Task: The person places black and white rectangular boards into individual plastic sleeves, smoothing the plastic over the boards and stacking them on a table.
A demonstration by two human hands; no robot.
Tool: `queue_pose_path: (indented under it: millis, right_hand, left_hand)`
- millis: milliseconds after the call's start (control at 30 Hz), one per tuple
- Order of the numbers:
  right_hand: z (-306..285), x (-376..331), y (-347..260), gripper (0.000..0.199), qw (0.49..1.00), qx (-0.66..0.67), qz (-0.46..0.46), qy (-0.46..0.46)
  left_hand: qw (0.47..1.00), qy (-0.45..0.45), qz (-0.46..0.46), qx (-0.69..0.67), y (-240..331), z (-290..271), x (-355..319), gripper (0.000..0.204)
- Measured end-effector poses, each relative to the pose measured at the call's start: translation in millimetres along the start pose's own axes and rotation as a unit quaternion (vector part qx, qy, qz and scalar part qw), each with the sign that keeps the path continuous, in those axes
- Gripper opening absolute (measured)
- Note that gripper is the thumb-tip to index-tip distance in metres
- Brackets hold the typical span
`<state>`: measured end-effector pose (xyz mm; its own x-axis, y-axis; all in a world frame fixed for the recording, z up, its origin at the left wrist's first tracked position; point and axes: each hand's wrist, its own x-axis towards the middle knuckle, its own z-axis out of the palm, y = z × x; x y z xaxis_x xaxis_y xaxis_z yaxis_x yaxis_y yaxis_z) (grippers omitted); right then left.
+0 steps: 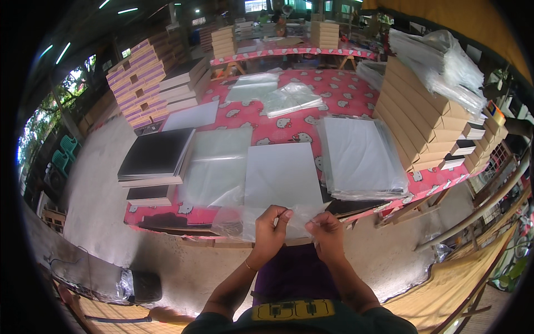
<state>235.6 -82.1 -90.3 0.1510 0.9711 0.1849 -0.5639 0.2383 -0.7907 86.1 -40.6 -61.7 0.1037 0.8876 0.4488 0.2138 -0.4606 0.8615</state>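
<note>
A white sheet or pad [282, 175] lies at the near edge of the pink table, its near end under clear plastic. My left hand [271, 229] pinches the clear plastic bag [301, 215] between thumb and fingers. My right hand [327, 234], also closed, grips the bag's near edge a little to the right. To the left are flat clear plastic bags [219, 158] and a stack of black-covered pads [157, 155]. At the right sits a pile of white pads in clear plastic [359, 156]. Whether the white sheet is wholly inside the bag, I cannot tell.
Tall stacks of brown boxes [414, 111] stand at the right, topped with plastic bags [445, 67]. Purple-striped boxes [136, 83] rise at the left. More clear bags [292, 99] lie farther back on the patterned pink table [346, 92]. A black bin [146, 286] is on the floor.
</note>
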Motion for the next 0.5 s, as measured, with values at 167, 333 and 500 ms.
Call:
queue_pose_path:
  millis: [167, 333, 500]
  right_hand:
    - [-12, -6, 11, 0.027, 0.984, 0.159, -0.012, -0.083]
    - [13, -11, -17, 0.046, 0.988, 0.097, 0.112, -0.048]
    - [-4, 5, -38, 0.042, 0.96, 0.18, 0.21, -0.033]
  left_hand:
    - [0.984, 0.081, 0.035, 0.157, -11, -4, 0, 0.01]
    - [0.978, 0.098, 0.072, 0.168, -25, -29, 6, 0.006]
    - [0.958, -0.044, 0.158, 0.237, -31, -40, -19, 0.018]
